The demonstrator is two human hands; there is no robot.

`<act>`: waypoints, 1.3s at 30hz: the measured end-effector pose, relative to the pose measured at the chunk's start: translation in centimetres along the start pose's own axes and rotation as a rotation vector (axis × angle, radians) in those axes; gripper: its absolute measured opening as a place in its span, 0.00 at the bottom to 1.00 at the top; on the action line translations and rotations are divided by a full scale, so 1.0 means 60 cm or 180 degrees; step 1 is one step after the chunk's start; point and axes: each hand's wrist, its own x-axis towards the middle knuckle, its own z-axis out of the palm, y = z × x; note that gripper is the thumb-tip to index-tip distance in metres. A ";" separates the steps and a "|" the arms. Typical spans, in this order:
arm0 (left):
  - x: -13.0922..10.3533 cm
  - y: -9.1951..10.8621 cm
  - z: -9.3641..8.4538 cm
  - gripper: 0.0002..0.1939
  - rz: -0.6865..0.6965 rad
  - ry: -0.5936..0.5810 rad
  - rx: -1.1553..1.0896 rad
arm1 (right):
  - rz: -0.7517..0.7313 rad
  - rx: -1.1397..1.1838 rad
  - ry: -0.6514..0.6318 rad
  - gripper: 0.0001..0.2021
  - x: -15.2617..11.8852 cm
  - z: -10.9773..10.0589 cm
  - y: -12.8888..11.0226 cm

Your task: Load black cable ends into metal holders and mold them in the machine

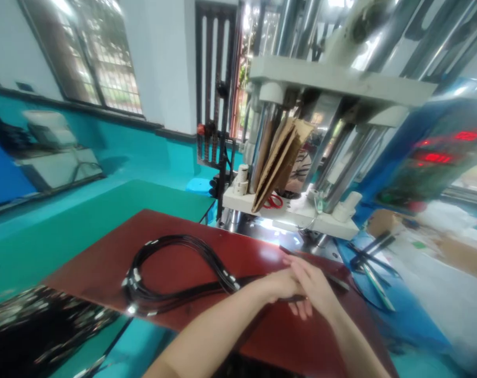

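Observation:
A coiled bundle of black cables with white tags lies on the dark red tabletop. Its straight end runs right, beneath my hands. My left hand is closed around that cable end. Over it lies my right hand, its fingers overlapping the left hand and partly hidden; whether it also grips the cables cannot be made out. Some dark strip pieces lie just right of my hands.
Behind the table stands a white machine with metal columns, cardboard and red-handled scissors on its base. Tools lie on a blue surface at right. Dark patterned fabric is at lower left, near a green table.

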 end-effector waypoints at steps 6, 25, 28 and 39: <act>0.016 -0.044 -0.005 0.09 -0.0260 0.0255 -0.0042 | 0.0434 0.0797 0.0130 0.21 -0.004 -0.005 0.065; -0.014 -0.030 -0.004 0.04 -0.0142 0.0987 0.0426 | 0.1517 -0.0175 -0.0121 0.05 -0.084 -0.034 0.116; -0.010 -0.034 0.006 0.04 -0.0270 0.1037 0.0573 | 0.1316 0.1184 0.0531 0.14 -0.109 0.009 0.109; -0.011 -0.044 0.028 0.06 -0.0204 0.0951 0.1038 | 0.1176 0.1313 0.1537 0.21 -0.117 0.054 0.060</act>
